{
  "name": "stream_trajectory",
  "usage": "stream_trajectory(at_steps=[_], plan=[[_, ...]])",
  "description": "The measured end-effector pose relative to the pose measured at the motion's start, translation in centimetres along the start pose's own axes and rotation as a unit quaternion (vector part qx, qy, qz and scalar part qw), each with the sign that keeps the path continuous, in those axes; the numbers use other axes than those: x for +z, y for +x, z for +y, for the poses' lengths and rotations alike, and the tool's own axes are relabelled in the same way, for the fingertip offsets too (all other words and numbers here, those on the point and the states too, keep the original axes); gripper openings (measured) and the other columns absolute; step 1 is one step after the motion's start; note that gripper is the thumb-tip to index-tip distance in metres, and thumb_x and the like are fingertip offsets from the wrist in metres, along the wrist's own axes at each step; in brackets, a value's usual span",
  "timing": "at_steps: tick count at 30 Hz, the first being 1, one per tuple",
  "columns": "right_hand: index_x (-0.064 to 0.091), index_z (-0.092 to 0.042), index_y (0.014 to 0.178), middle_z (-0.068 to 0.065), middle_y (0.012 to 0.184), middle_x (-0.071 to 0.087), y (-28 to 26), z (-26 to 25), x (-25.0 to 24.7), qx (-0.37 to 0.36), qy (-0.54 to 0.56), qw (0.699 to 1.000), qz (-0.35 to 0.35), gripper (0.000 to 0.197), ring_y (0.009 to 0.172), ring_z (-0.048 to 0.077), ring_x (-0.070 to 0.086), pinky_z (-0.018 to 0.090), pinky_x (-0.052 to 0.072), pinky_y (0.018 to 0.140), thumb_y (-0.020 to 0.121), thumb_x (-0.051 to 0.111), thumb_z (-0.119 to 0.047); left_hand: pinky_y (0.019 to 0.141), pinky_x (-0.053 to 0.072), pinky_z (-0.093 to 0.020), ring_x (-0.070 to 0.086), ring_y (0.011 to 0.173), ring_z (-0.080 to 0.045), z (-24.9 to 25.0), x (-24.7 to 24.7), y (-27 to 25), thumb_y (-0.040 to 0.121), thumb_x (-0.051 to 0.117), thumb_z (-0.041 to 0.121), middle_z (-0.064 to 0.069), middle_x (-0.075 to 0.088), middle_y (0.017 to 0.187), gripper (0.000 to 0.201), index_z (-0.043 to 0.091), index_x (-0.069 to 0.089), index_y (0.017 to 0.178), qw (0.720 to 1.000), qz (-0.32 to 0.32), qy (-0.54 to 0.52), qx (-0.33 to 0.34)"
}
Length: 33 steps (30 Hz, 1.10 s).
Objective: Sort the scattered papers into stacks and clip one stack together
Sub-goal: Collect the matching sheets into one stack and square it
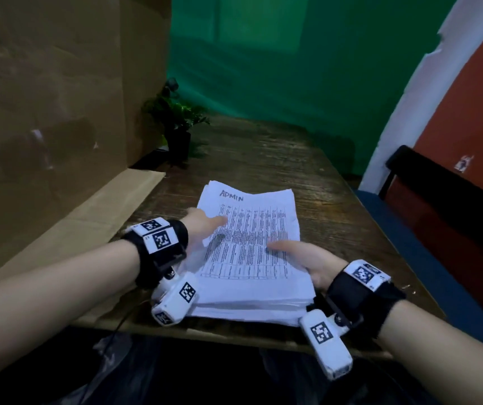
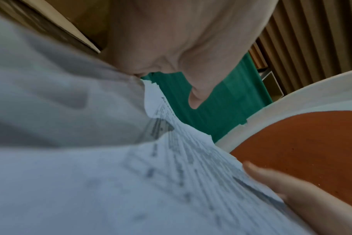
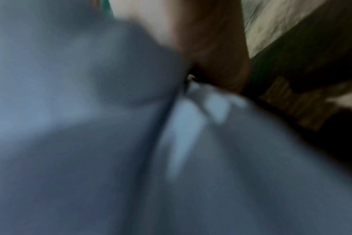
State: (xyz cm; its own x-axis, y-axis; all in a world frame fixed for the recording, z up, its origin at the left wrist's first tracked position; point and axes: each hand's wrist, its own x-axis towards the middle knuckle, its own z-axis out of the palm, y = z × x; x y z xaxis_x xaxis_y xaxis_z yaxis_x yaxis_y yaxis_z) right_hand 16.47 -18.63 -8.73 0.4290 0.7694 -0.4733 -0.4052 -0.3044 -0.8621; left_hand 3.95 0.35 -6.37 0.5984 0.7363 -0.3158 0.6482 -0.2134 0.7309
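Note:
A thick stack of white papers (image 1: 252, 258) lies on the wooden table (image 1: 263, 153) near its front edge. The top sheet carries a printed table and the handwritten word ADMIN. My left hand (image 1: 205, 223) grips the stack's left edge, with the thumb on top and the fingers hidden under sheets. My right hand (image 1: 298, 255) grips the right edge the same way, thumb across the print. In the left wrist view the thumb (image 2: 191, 63) hovers over the papers (image 2: 131, 182). The right wrist view is blurred, showing only papers (image 3: 70, 111) and hand (image 3: 211, 47). No clip is visible.
A potted plant (image 1: 176, 127) stands at the table's far left corner. Brown paper (image 1: 44, 112) covers the left wall and folds onto the table. A green backdrop (image 1: 293, 68) hangs behind. A dark chair (image 1: 439, 194) stands beyond the table's right edge.

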Motion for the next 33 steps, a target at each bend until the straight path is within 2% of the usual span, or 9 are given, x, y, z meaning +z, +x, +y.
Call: stream_trajectory(at_steps=[3, 7, 9, 12, 16, 20, 24, 29, 33], plan=[[0.057, -0.012, 0.125, 0.012, 0.116, 0.070, -1.0, 0.2, 0.4, -0.094, -0.039, 0.995, 0.008, 0.036, 0.103, 0.030, 0.069, 0.042, 0.060, 0.080, 0.094, 0.053, 0.006, 0.072, 0.042, -0.031, 0.052, 0.101, -0.031, 0.1, -0.8, 0.7, 0.090, 0.056, 0.053, -0.021, 0.048, 0.132, 0.086, -0.005, 0.025, 0.145, 0.999, -0.013, -0.051, 0.001], [0.046, -0.012, 0.136, 0.013, 0.122, 0.068, -3.7, -2.1, -0.2, -0.217, -0.037, 0.975, -0.010, 0.052, 0.109, 0.029, 0.067, 0.048, 0.056, 0.090, 0.089, 0.059, 0.006, 0.102, 0.043, -0.044, 0.059, 0.117, -0.028, -1.0, -2.8, 0.9, 0.053, 0.077, 0.072, -0.013, 0.056, 0.136, 0.107, 0.014, 0.048, 0.137, 0.959, -0.100, -0.265, 0.017], [0.044, -0.016, 0.137, 0.011, 0.124, 0.066, -5.3, -4.1, -0.1, -0.288, -0.065, 0.956, 0.010, 0.057, 0.110, 0.028, 0.067, 0.051, 0.053, 0.093, 0.086, 0.065, -0.002, 0.101, 0.047, -0.043, 0.065, 0.111, -0.021, 1.0, -3.6, -1.1, 0.075, 0.069, 0.062, -0.009, 0.063, 0.128, 0.074, 0.015, 0.055, 0.130, 0.924, -0.046, -0.358, 0.127], [0.045, -0.021, 0.136, -0.001, 0.120, 0.067, -7.2, -7.6, 0.6, -0.415, -0.142, 0.896, 0.074, 0.052, 0.108, 0.014, 0.068, 0.035, 0.057, 0.088, 0.089, 0.067, -0.015, 0.085, 0.055, -0.027, 0.068, 0.099, -0.008, 5.3, -4.5, -5.8, 0.098, 0.051, 0.031, 0.009, 0.070, 0.110, 0.031, 0.019, 0.056, 0.126, 0.854, 0.090, -0.404, 0.315], [0.041, -0.016, 0.142, -0.011, 0.128, 0.061, -8.0, -9.9, 0.5, -0.514, -0.166, 0.834, 0.114, 0.051, 0.121, 0.005, 0.058, 0.025, 0.048, 0.101, 0.095, 0.061, -0.013, 0.097, 0.045, -0.019, 0.056, 0.116, 0.005, 8.2, -5.1, -9.5, 0.103, 0.042, 0.017, 0.024, 0.062, 0.114, 0.026, 0.026, 0.045, 0.126, 0.784, 0.154, -0.347, 0.491], [0.038, -0.031, 0.142, -0.015, 0.132, 0.059, -7.8, -9.6, -1.2, -0.452, -0.186, 0.867, 0.098, 0.070, 0.122, 0.006, 0.057, 0.041, 0.044, 0.107, 0.082, 0.073, -0.039, 0.101, 0.047, -0.033, 0.057, 0.119, -0.007, 6.8, -4.7, -8.1, 0.099, 0.051, 0.021, 0.017, 0.061, 0.123, 0.034, 0.028, 0.043, 0.132, 0.800, 0.106, -0.350, 0.476], [0.051, -0.019, 0.134, -0.002, 0.125, 0.067, -7.8, -9.1, -1.4, -0.426, -0.076, 0.899, 0.068, 0.077, 0.117, 0.017, 0.063, 0.046, 0.046, 0.105, 0.070, 0.081, -0.049, 0.096, 0.051, -0.034, 0.059, 0.118, -0.017, 5.6, -3.7, -6.8, 0.093, 0.059, 0.028, -0.003, 0.061, 0.128, 0.049, 0.012, 0.044, 0.137, 0.802, 0.084, -0.373, 0.459], [0.065, -0.013, 0.116, -0.004, 0.104, 0.072, -7.8, -11.2, 2.5, -0.534, -0.035, 0.822, 0.193, 0.029, 0.094, 0.003, 0.068, 0.015, 0.051, 0.079, 0.088, 0.071, -0.019, 0.078, 0.048, -0.014, 0.061, 0.087, 0.007, 10.3, -2.8, -8.7, 0.093, 0.060, 0.026, 0.013, 0.064, 0.098, 0.031, 0.009, 0.055, 0.118, 0.776, 0.247, -0.360, 0.456], [0.063, -0.025, 0.106, -0.004, 0.105, 0.072, -9.1, -13.3, 3.3, -0.581, 0.000, 0.795, 0.171, 0.021, 0.104, 0.011, 0.068, 0.032, 0.053, 0.094, 0.088, 0.071, -0.019, 0.079, 0.050, -0.030, 0.059, 0.085, -0.008, 13.2, -4.6, -11.2, 0.094, 0.057, 0.021, 0.003, 0.061, 0.094, 0.019, 0.008, 0.052, 0.107, 0.737, 0.253, -0.350, 0.519]])
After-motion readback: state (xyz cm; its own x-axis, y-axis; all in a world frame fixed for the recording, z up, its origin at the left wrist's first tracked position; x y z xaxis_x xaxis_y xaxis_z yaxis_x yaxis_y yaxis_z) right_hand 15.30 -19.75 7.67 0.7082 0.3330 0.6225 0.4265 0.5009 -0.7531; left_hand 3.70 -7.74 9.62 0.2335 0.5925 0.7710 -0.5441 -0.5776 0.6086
